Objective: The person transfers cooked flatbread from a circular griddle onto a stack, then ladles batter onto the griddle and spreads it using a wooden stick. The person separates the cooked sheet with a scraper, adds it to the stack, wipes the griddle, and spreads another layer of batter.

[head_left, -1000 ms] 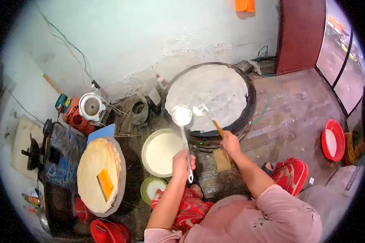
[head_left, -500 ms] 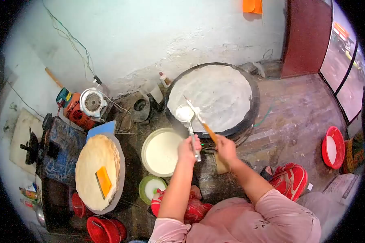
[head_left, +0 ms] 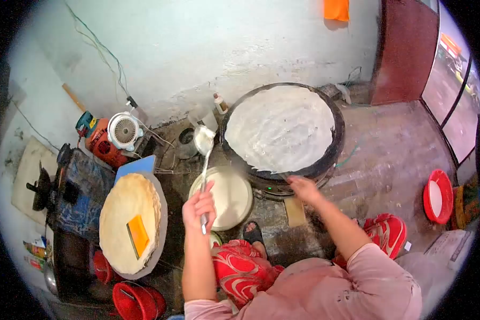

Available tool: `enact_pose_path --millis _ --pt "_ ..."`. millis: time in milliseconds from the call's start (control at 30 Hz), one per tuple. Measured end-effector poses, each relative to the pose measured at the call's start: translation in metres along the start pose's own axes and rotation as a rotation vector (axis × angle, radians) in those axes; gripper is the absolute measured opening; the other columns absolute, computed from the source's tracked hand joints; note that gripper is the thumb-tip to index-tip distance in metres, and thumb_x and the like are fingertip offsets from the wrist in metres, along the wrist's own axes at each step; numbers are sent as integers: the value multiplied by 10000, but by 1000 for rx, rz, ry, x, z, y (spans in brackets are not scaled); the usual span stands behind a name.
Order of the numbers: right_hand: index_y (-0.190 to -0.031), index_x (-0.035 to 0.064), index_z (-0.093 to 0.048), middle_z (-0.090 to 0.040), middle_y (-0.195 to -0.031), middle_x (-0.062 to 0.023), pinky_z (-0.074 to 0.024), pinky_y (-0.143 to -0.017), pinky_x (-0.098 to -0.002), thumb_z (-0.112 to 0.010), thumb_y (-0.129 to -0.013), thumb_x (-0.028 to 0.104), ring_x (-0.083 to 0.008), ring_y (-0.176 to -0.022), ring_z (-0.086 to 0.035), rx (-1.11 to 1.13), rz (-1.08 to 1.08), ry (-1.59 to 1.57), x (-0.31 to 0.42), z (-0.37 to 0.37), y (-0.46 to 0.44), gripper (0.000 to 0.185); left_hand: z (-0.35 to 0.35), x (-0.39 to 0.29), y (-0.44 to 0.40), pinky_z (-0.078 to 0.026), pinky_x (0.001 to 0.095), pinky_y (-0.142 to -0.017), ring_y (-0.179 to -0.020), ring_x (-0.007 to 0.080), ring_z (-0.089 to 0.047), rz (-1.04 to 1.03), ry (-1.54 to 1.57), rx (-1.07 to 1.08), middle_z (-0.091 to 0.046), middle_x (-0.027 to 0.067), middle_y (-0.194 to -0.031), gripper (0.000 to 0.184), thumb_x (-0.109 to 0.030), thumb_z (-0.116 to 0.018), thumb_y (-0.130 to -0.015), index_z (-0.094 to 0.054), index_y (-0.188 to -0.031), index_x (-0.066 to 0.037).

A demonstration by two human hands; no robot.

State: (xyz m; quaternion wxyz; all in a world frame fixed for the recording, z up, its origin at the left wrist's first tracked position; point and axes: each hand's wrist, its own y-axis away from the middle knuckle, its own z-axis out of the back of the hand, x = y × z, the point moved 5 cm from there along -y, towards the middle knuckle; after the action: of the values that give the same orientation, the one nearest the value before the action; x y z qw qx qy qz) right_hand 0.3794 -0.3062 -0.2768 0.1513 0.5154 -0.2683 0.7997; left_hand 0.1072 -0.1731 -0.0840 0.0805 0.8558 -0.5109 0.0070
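My left hand point(head_left: 199, 208) is closed around the handle of a metal ladle point(head_left: 204, 143); white batter coats its bowl. Below the ladle stands a wide tub of pale batter point(head_left: 246, 205), partly covered by my hand. A round black griddle point(head_left: 337, 141) carries a thin white sheet of batter point(head_left: 280, 128). At the griddle's front rim is my right hand point(head_left: 304, 189), its fingers closed. It grips the wooden-handled spatula, mostly hidden now, with only a dark thin edge showing at the rim.
On the left, an orange scraper point(head_left: 137, 236) lies on a stack of thin round pancakes point(head_left: 120, 208). Behind are a gas cylinder point(head_left: 102, 141) and a blower fan point(head_left: 125, 132). Red buckets point(head_left: 138, 301) stand front left; a red basin point(head_left: 438, 196) sits far right.
My left hand has swung the ladle left, away from the griddle and over the tub's side. My right hand has lowered the spatula from the sheet's middle to the griddle's front rim.
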Motion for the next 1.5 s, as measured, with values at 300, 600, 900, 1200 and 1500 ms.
enact_pose_path --millis 300,600,900,1200,1500 --pt "-1201 159 -518 -608 -1023 -127 -460 -753 -331 -576 -830 229 -233 -852 -593 424 -63 420 62 -2 96 382 192 -109 51 -477 297 -620 -766 205 -530 -198 -233 -542 -495 152 -932 349 -112 -361 -874 -377 -1150 102" --pt "-1321 124 -373 -570 -975 -69 -409 -420 -242 -518 -809 -11 -121 -546 -536 -90 -612 -294 36 88 87 549 210 -133 56 -389 344 -630 -669 165 -457 -261 -926 -852 -550 18 -835 172 -238 -543 -758 -516 -888 -128" --pt "-1276 140 -429 -618 -936 -87 -468 -514 -284 -465 -866 78 -136 -648 -607 -194 -662 -96 20 93 74 415 -2 28 -11 -417 410 -878 -1049 298 -483 -431 -784 -377 -519 135 -1095 329 -114 -561 -794 -511 -1085 31" --pt "-1175 312 -532 -601 -920 -191 -477 -688 -414 -462 -854 219 -356 -782 -585 -129 -536 545 44 87 77 342 62 49 -56 -467 364 -775 -910 261 -547 -209 -816 -499 -552 125 -992 264 -127 -558 -790 -548 -997 35" --pt "-1250 115 -482 -567 -748 -36 -435 -574 -279 -411 -922 150 -109 -599 -495 -21 -578 136 10 91 97 337 52 52 -54 -461 344 -770 -912 257 -555 -227 -882 -446 -557 110 -978 274 -142 -560 -790 -541 -999 36"
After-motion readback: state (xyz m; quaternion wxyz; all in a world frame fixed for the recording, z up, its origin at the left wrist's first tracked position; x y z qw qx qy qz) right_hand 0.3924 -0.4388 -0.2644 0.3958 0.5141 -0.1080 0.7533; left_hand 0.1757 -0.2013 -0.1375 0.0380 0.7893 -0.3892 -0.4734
